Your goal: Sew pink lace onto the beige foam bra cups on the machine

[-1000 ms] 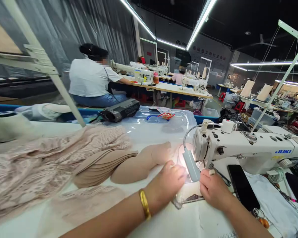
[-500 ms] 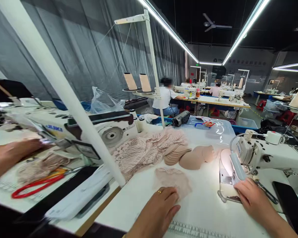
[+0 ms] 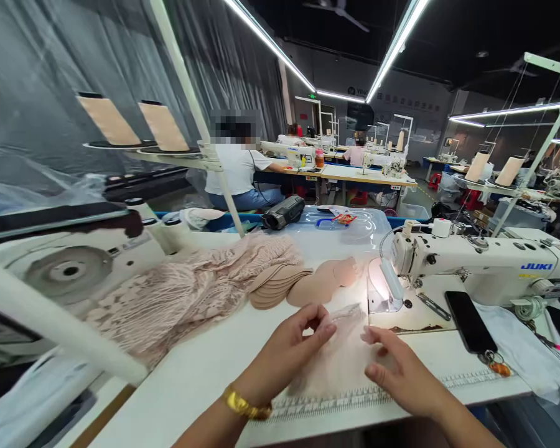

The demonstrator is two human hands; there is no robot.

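Note:
A pale pink lace piece (image 3: 343, 354) lies on the white table (image 3: 205, 373) in front of me. My left hand (image 3: 287, 348) pinches its upper left edge with fingers curled. Resting on the lace's right side is my right hand (image 3: 399, 373), fingers stretched and slightly apart. Just beyond the lace, a stack of beige foam cups (image 3: 303, 283) sits beside a heap of pink lace fabric (image 3: 186, 295). A white JUKI sewing machine (image 3: 476, 267) stands at the right, its lamp (image 3: 387, 283) lit above the needle plate.
A black phone (image 3: 469, 320) and keys lie on the machine bed. A clear plastic bin lid (image 3: 340, 227) sits behind the cups. Another sewing machine (image 3: 74, 267) and thread-stand poles (image 3: 56, 320) fill the left. Other workers sit at tables further back.
My view swung back right from the neighbouring machine. The left hand went from lying flat on the lace piece to pinching its edge; the right hand left the needle area and came to the lace.

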